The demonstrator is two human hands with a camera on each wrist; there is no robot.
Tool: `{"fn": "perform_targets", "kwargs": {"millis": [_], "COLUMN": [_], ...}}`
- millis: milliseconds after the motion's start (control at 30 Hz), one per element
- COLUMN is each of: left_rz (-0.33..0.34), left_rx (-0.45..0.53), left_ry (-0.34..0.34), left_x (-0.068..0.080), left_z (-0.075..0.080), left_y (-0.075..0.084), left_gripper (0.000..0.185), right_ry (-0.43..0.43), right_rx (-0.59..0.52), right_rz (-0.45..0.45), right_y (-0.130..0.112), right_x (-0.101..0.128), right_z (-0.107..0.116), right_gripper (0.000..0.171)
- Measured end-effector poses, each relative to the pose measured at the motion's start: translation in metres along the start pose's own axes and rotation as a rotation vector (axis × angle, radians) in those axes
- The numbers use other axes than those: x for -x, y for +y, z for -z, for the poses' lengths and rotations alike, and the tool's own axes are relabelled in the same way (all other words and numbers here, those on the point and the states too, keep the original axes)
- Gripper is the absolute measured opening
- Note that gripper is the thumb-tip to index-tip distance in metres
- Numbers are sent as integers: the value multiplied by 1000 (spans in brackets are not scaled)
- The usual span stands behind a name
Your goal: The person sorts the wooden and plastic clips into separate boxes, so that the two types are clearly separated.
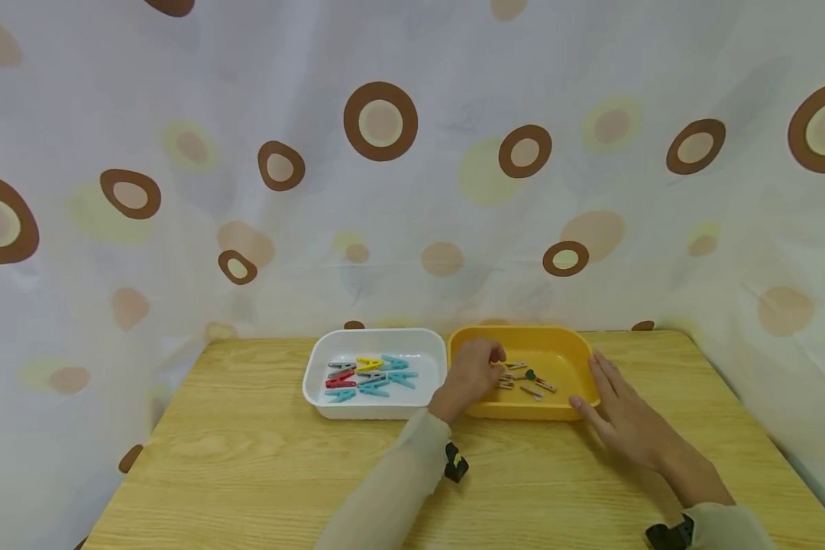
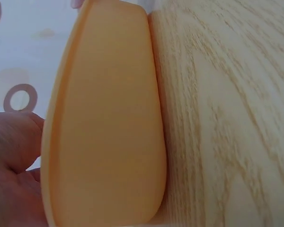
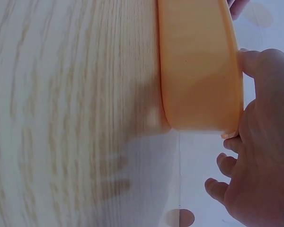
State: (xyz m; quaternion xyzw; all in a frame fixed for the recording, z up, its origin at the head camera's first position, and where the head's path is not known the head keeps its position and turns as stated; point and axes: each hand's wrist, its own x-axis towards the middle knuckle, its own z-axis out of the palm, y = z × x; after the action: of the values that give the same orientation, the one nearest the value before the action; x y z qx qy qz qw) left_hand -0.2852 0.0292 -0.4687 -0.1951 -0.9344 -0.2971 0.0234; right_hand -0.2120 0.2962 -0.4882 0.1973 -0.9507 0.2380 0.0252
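A yellow tray (image 1: 522, 412) holds several small wooden clothespins (image 1: 532, 393), one with a green ornament (image 1: 530, 374). My left hand (image 1: 473, 376) reaches over its front left rim, with bent fingers down among the clothespins; I cannot tell whether they pinch one. In the left wrist view, the tray wall (image 2: 109, 113) hides the fingertips of that hand (image 2: 14, 161). My right hand (image 1: 629, 420) rests at the tray's right front corner, thumb at the front rim and fingers extended along the right side. The right wrist view shows this hand (image 3: 267, 142) against the rim.
A white tray (image 1: 360, 412) stands just left of the yellow one. Inside it lie several plastic clothespins in light blue, red (image 1: 341, 379), yellow (image 1: 370, 363) and grey. Both trays sit near the back of the wooden table (image 1: 247, 458), before a patterned curtain (image 1: 412, 198).
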Motion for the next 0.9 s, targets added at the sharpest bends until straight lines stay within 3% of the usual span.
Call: {"fn": "perform_targets", "kwargs": {"millis": [233, 600, 767, 900], "left_rz": [-77, -193, -169, -156], "left_rx": [42, 77, 131, 145], "left_ry": [31, 99, 127, 159], "left_x": [17, 65, 90, 105], "left_z": [12, 41, 59, 76], "left_y": [-4, -15, -32, -49], "left_gripper": [10, 15, 21, 26], "right_ry": [-3, -24, -53, -29], "right_rx": [4, -36, -71, -92], "right_rz": [-2, -2, -15, -26], "right_y": [-1, 1, 0, -1], "right_x": [-2, 0, -3, -5], "right_z": [-1, 2, 5, 11], "right_gripper": [86, 86, 88, 87]}}
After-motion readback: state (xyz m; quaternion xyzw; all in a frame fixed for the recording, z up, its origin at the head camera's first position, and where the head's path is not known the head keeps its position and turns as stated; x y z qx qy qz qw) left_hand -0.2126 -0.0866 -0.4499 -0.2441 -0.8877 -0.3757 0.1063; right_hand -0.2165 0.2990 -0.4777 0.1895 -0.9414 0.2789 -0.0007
